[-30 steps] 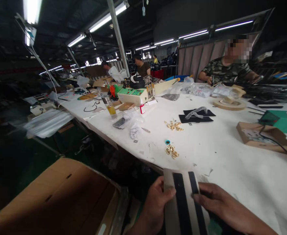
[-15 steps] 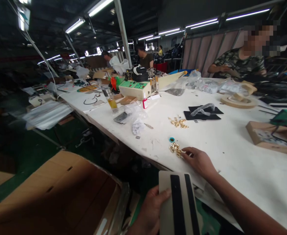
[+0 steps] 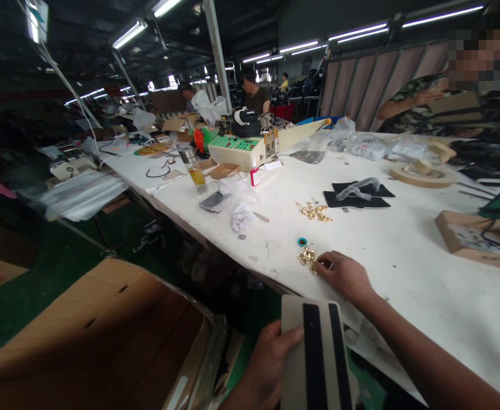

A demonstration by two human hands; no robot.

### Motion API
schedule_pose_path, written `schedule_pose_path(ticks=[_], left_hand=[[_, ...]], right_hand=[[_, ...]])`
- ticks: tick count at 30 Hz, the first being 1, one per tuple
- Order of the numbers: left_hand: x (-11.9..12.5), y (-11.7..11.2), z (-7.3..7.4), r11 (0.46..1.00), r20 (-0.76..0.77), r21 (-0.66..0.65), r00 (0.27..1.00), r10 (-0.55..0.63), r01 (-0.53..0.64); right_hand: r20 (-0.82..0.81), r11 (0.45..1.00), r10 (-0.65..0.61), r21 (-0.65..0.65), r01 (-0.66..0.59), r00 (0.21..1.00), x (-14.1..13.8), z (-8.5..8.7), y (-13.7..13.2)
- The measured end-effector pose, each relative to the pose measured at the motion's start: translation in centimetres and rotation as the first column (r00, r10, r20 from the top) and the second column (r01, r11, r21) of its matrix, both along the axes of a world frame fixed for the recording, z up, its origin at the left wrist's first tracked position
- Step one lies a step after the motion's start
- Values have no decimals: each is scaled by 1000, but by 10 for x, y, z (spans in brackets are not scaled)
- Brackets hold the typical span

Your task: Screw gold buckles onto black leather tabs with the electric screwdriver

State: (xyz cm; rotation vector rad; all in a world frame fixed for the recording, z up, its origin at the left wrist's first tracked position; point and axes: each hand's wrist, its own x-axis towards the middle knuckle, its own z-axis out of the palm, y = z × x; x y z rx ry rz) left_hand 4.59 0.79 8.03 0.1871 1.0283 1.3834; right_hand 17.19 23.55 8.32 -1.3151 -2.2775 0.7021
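Note:
My left hand grips a flat beige panel with two black stripes, thumb on top, below the table's front edge. The panel's lower end runs out of view. My right hand rests at the edge of the white table with thumb and fingers drawn together. Its fingertips touch the near pile of small gold metal rings; what lies between them is hidden. Just behind these rings sits a small turquoise round container. Farther back lies a second pile of gold metal pieces.
Black flat pieces with a clear plastic strip lie beyond the piles. A cardboard tray and tape rolls are at right. A red-and-white bottle stands before a control machine. A large open carton is lower left. A co-worker sits across.
My right hand's fingers have drawn closer together at the gold rings. My left hand still holds the panel. The co-worker across now holds up a flat brown piece.

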Motion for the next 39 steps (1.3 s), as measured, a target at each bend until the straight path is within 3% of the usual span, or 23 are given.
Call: schedule_pose_path(ticks=[3,5,8,10,12,15,19,24,28,31,35,39], left_hand=[[0,-3,8,1000,-30,-11,999,23,-23],[1,-4,13,999,-64,-4,997,41,-41],[4,-3,21,998,-129,-3,990,64,-65],[8,-1,26,998,-186,3,980,68,-69],[13,1,29,998,-256,22,965,62,-58],[21,2,34,999,-357,50,933,39,-23],[32,0,44,997,-469,76,883,13,26],[43,-2,62,978,-644,201,760,90,55],[51,-5,66,984,-672,152,740,37,89],[55,-5,62,990,-651,87,759,-24,106],[60,-1,66,993,-609,73,792,-30,93],[71,-8,73,985,-398,169,916,51,19]], right_hand=[[-71,999,-14,-35,12,997,8,10,-6],[-185,991,-66,-130,42,980,16,20,-17],[-379,942,-183,-333,51,907,31,36,-51],[-460,924,-187,-383,-4,868,40,43,-79],[-514,946,-109,-316,-70,851,46,46,-106],[-547,991,69,-59,-121,834,53,45,-133],[-533,973,207,204,-113,820,61,41,-143],[-509,953,239,288,-98,827,76,40,-144],[-507,947,243,307,-90,827,83,41,-148],[-562,970,173,239,-42,809,86,44,-149],[-653,998,-60,-47,38,755,96,48,-152],[-639,961,-183,-277,-1,747,104,39,-168]])
